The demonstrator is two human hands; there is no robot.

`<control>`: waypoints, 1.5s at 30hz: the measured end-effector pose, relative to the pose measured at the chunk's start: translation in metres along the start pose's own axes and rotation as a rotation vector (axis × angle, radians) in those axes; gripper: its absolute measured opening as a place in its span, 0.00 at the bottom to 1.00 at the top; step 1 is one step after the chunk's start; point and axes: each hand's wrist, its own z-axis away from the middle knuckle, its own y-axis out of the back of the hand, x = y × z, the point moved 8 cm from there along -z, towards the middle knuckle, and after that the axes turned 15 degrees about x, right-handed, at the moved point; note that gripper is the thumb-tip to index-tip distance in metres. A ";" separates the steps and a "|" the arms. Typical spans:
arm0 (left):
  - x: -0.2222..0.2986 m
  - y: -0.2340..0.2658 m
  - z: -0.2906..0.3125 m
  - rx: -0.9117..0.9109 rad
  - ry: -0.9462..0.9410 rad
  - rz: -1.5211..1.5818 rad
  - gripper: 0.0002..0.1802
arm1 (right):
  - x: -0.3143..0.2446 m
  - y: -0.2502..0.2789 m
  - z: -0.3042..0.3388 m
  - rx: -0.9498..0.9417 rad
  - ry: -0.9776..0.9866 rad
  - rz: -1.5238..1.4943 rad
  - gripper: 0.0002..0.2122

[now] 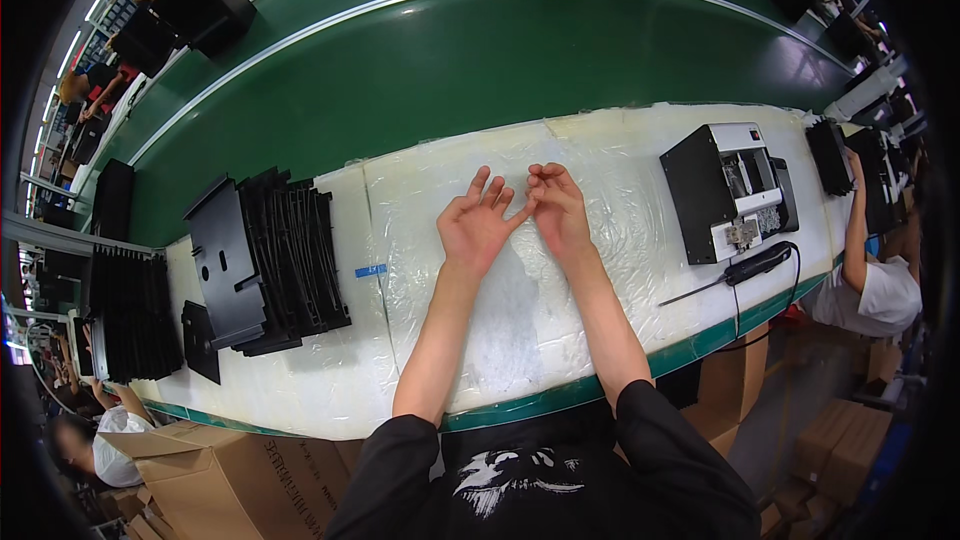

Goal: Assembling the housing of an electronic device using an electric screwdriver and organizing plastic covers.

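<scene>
Over the middle of the white, film-covered worktable [430, 340], my two hands are raised close together. My left hand [476, 226] is open, palm up, with its fingers spread and its thumb reaching toward the other hand. Fingers curled inward, my right hand [562, 215] meets or nearly meets that thumb with its fingertips. Whether something small sits between those fingertips I cannot make out. To the right stand a black and white screw feeder [712, 195] and, nearer me, an electric screwdriver [760, 264] with a long thin bit and a cable.
Black panels [290, 260] stand in a row at the left, with a darker stack [130, 315] beyond. Blue tape [370, 270] marks the table. A green conveyor [500, 55] runs behind. Cardboard boxes [240, 480] are below the front edge. A co-worker's arm [856, 225] is at the right.
</scene>
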 end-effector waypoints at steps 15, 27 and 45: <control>-0.004 -0.002 0.001 -0.017 -0.006 -0.114 0.24 | 0.000 0.002 0.000 0.011 -0.035 -0.014 0.17; -0.007 -0.006 0.004 0.025 -0.021 -0.197 0.23 | -0.002 0.008 -0.001 0.049 -0.104 -0.132 0.17; -0.010 -0.004 0.001 -0.084 -0.027 -0.306 0.24 | -0.003 0.009 -0.001 0.090 -0.148 -0.194 0.16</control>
